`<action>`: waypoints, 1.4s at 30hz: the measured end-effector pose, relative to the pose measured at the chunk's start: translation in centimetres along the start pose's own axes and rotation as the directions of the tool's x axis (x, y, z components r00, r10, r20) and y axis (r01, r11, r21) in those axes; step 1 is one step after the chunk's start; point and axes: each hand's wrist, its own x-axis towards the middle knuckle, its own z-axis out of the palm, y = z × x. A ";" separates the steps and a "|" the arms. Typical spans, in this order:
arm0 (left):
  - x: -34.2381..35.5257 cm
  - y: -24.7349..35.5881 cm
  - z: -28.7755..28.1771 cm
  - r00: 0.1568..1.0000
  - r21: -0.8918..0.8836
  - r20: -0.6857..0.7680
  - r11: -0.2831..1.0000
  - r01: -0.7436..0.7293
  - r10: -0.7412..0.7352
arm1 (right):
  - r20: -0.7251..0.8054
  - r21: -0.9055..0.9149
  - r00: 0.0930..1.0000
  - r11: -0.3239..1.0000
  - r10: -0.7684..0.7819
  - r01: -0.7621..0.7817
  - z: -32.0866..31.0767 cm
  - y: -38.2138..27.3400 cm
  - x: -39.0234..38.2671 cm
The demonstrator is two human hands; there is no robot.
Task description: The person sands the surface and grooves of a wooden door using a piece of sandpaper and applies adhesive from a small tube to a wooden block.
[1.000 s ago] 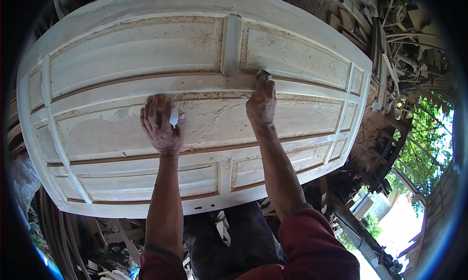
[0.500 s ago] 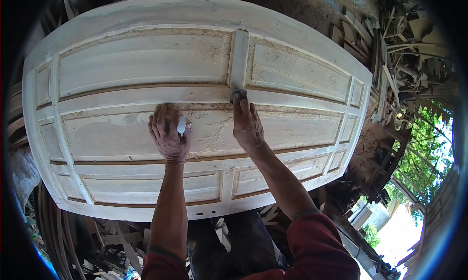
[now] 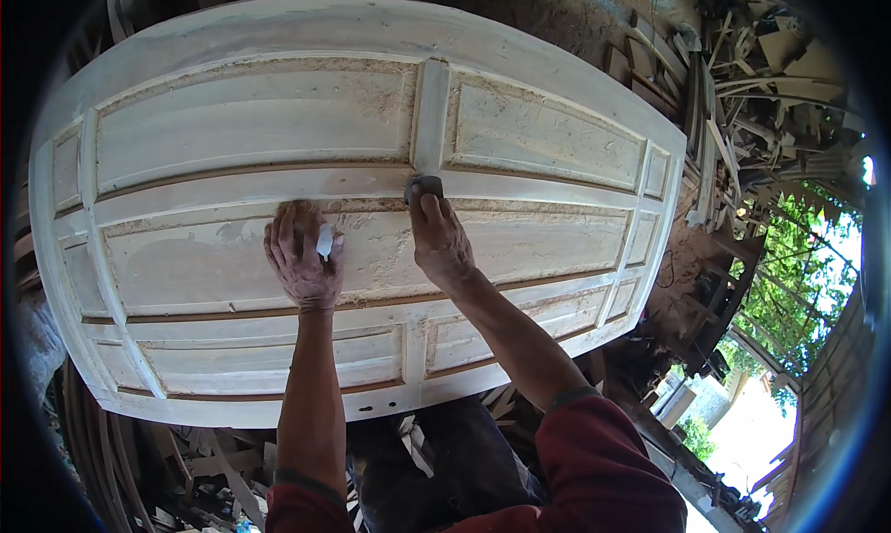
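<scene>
A large whitish wooden panel door lies flat before me, with fine dust along its recessed mouldings. My right hand presses a dark grey sanding pad onto the long middle rail, where a short crosspiece meets it. The fingers lie over the pad and hide part of it. To the left, my left hand rests on the middle panel with its fingers bent. A small whitish plastic piece, perhaps a small bottle, sticks out between thumb and fingers; the rest of it is hidden.
Scrap wood is heaped beyond the door's right end. More offcuts and strips lie below its near edge on the left. Two dark holes pierce the near edge. Green foliage shows in bright light at the right.
The whole view has shifted, so the door sits a little farther left. My right hand has drawn the pad slightly nearer, and more of the pad shows. The left hand stays on its panel.
</scene>
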 end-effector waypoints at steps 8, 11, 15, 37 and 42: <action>1.2 1.0 -0.6 0.998 0.002 -0.038 0.999 -0.052 0.052 | 0.031 -0.022 0.978 0.978 -0.206 0.207 -2.9 3.7 3.2; 1.2 1.0 -0.8 0.994 0.024 -0.037 0.995 -0.098 0.099 | 0.072 -0.029 0.973 0.975 -0.218 0.221 -1.9 3.9 5.1; 0.6 0.4 -0.4 0.997 0.046 -0.018 0.997 -0.068 0.069 | 0.058 0.086 0.985 0.984 -0.162 0.157 0.8 3.7 3.6; 0.3 0.1 -0.3 1.000 0.056 -0.006 0.998 -0.030 0.030 | -0.131 -0.150 0.990 0.985 0.060 -0.080 0.5 6.9 14.5; 0.4 0.9 0.1 1.000 0.057 0.016 0.998 -0.007 0.006 | -0.140 -0.164 0.990 0.986 0.006 -0.029 0.5 7.5 16.1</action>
